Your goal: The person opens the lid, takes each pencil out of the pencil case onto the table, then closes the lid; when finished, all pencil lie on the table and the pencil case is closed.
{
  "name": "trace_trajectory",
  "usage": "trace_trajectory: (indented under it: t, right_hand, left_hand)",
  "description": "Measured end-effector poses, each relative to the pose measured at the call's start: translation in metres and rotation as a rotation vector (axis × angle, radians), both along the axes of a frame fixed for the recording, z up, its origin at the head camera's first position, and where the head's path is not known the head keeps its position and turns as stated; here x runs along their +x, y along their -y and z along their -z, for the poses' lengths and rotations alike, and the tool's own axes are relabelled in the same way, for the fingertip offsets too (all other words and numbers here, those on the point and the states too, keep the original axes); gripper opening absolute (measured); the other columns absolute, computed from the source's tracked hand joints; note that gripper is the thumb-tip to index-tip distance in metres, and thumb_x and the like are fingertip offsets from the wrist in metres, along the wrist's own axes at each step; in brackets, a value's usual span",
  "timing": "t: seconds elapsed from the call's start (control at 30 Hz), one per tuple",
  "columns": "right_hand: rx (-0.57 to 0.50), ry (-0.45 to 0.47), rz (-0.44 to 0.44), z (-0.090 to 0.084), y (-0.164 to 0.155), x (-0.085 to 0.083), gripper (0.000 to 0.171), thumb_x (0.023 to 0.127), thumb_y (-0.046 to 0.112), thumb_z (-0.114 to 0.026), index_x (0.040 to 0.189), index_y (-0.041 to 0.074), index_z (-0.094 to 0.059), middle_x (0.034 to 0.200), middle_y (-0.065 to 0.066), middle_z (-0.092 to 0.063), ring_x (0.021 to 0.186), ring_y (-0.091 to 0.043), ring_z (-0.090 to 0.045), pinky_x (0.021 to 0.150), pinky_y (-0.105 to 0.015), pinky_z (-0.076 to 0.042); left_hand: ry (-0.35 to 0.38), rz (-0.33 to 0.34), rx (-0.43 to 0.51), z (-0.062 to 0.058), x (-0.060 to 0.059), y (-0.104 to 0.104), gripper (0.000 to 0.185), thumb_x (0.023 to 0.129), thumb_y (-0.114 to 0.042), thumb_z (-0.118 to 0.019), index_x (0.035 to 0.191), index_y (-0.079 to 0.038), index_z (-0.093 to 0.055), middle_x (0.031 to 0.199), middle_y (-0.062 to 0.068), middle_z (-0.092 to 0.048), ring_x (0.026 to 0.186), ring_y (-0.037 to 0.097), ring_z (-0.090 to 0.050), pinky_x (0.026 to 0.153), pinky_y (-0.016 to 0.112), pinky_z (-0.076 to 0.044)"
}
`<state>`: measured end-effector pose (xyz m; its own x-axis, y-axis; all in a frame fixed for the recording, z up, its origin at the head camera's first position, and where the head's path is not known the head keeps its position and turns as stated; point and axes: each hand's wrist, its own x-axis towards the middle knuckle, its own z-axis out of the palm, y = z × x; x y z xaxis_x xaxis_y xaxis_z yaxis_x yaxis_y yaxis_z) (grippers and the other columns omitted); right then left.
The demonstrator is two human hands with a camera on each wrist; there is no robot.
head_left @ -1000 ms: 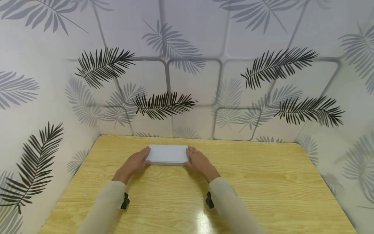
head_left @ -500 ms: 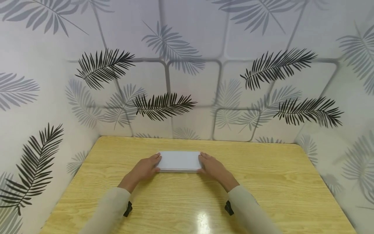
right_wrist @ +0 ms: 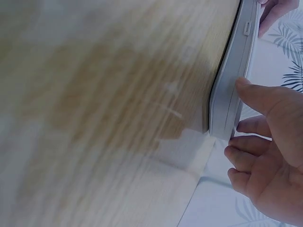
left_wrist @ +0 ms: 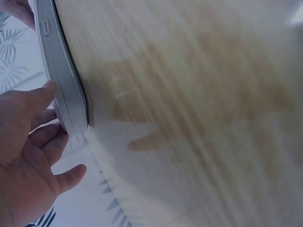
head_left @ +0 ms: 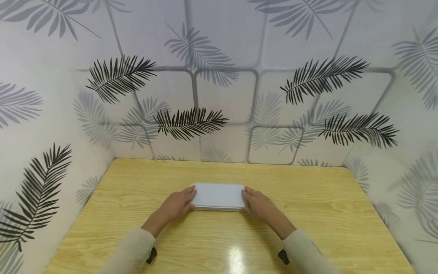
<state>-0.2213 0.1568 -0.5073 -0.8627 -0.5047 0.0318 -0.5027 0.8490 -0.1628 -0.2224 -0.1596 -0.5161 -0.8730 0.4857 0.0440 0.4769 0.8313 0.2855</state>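
A flat, oblong white box (head_left: 218, 195) with rounded corners lies level, close on the wooden table. My left hand (head_left: 175, 206) grips its left end, thumb at the front edge and fingers around the end. At the opposite end my right hand (head_left: 262, 206) holds it the same way. The left wrist view shows the box's grey side (left_wrist: 66, 85) with a seam along it and a small slot-like fitting. In the right wrist view, my right thumb (right_wrist: 244, 82) presses that side while the other fingers curl behind the end.
The light wood table (head_left: 308, 205) extends around the box on all sides and shows a bright glare spot near the front. Behind it rises a pale wall covering (head_left: 222, 99) with a leaf print. Dark wrist straps (head_left: 151, 255) show below the sleeves.
Both hands have slid the white box to the right and nearer to me across the table. The grip at both ends stays the same.
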Motion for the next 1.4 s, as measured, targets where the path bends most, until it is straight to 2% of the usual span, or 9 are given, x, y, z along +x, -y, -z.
trace_trajectory:
  t: [0.2,0.37,0.5,0.73,1.0,1.1,1.27,1.3,1.4]
  right_hand:
    - [0.01,-0.002,0.012,-0.002,-0.004,0.007,0.061,0.086,0.037,-0.068,0.13,-0.001,-0.051,0.139,-0.023,-0.049,0.125,-0.039,-0.051,0.105,-0.048,-0.043]
    - [-0.004,-0.016,0.022,-0.011,0.007,0.009,0.07,0.083,0.041,-0.07,0.135,-0.002,-0.05,0.141,-0.021,-0.048,0.131,-0.036,-0.045,0.109,-0.048,-0.039]
    - [0.027,-0.056,-0.059,-0.018,0.025,0.009,0.068,0.083,0.04,-0.071,0.134,-0.002,-0.051,0.141,-0.017,-0.05,0.132,-0.032,-0.047,0.109,-0.045,-0.04]
    - [0.105,-0.118,-0.226,-0.017,0.048,0.005,0.056,0.086,0.029,-0.07,0.132,0.001,-0.054,0.139,-0.013,-0.053,0.13,-0.027,-0.05,0.108,-0.041,-0.042]
    - [0.171,-0.149,-0.255,-0.005,0.063,0.004,0.05,0.088,0.029,-0.067,0.129,0.002,-0.056,0.136,-0.013,-0.056,0.127,-0.026,-0.053,0.106,-0.037,-0.045]
    - [0.242,-0.2,-0.253,-0.003,0.071,0.006,0.045,0.09,0.028,-0.065,0.126,0.001,-0.058,0.132,-0.014,-0.058,0.122,-0.026,-0.056,0.099,-0.035,-0.05]
    - [0.36,-0.364,-0.247,0.001,0.088,0.008,0.028,0.094,0.017,-0.058,0.114,-0.001,-0.062,0.109,-0.015,-0.065,0.099,-0.024,-0.064,0.071,-0.027,-0.059]
    - [0.38,-0.371,-0.24,0.001,0.092,0.008,0.026,0.094,0.016,-0.057,0.113,-0.002,-0.063,0.106,-0.016,-0.065,0.096,-0.023,-0.064,0.067,-0.026,-0.059]
    - [0.437,-0.331,-0.217,0.0,0.101,0.01,0.028,0.095,0.013,-0.055,0.115,-0.005,-0.062,0.109,-0.02,-0.066,0.099,-0.026,-0.065,0.069,-0.027,-0.06]
  left_hand:
    - [-0.007,0.007,0.003,0.0,0.007,-0.003,0.055,0.091,-0.03,-0.062,0.138,-0.004,-0.048,0.148,0.011,-0.043,0.126,0.034,-0.051,0.104,0.049,-0.043]
    - [0.047,-0.036,0.019,-0.001,0.007,-0.003,0.073,0.086,-0.036,-0.069,0.144,-0.002,-0.039,0.152,0.01,-0.037,0.135,0.03,-0.042,0.109,0.05,-0.037]
    - [0.122,-0.07,0.04,0.001,0.004,-0.002,0.088,0.083,-0.042,-0.071,0.149,-0.003,-0.028,0.156,0.011,-0.029,0.141,0.029,-0.032,0.113,0.052,-0.031]
    - [0.191,-0.087,0.112,0.004,-0.004,-0.002,0.099,0.076,-0.04,-0.078,0.151,-0.004,-0.023,0.155,0.013,-0.03,0.141,0.031,-0.033,0.116,0.044,-0.03]
    - [0.247,-0.125,0.148,0.007,-0.01,-0.003,0.101,0.074,-0.038,-0.081,0.151,-0.006,-0.023,0.155,0.011,-0.031,0.142,0.029,-0.032,0.116,0.044,-0.03]
    - [0.235,-0.116,0.152,0.008,-0.011,-0.003,0.099,0.074,-0.035,-0.081,0.15,-0.005,-0.025,0.153,0.013,-0.034,0.14,0.031,-0.035,0.115,0.044,-0.032]
    - [0.201,-0.115,0.127,0.01,-0.015,-0.003,0.096,0.074,-0.034,-0.08,0.148,-0.003,-0.028,0.15,0.012,-0.039,0.136,0.029,-0.041,0.112,0.042,-0.037]
    - [0.197,-0.116,0.124,0.01,-0.016,-0.003,0.096,0.074,-0.034,-0.08,0.148,-0.003,-0.029,0.149,0.012,-0.039,0.135,0.029,-0.041,0.111,0.042,-0.038]
    - [0.189,-0.115,0.123,0.01,-0.018,-0.003,0.096,0.072,-0.033,-0.081,0.147,-0.002,-0.031,0.147,0.013,-0.042,0.132,0.029,-0.045,0.109,0.043,-0.04]
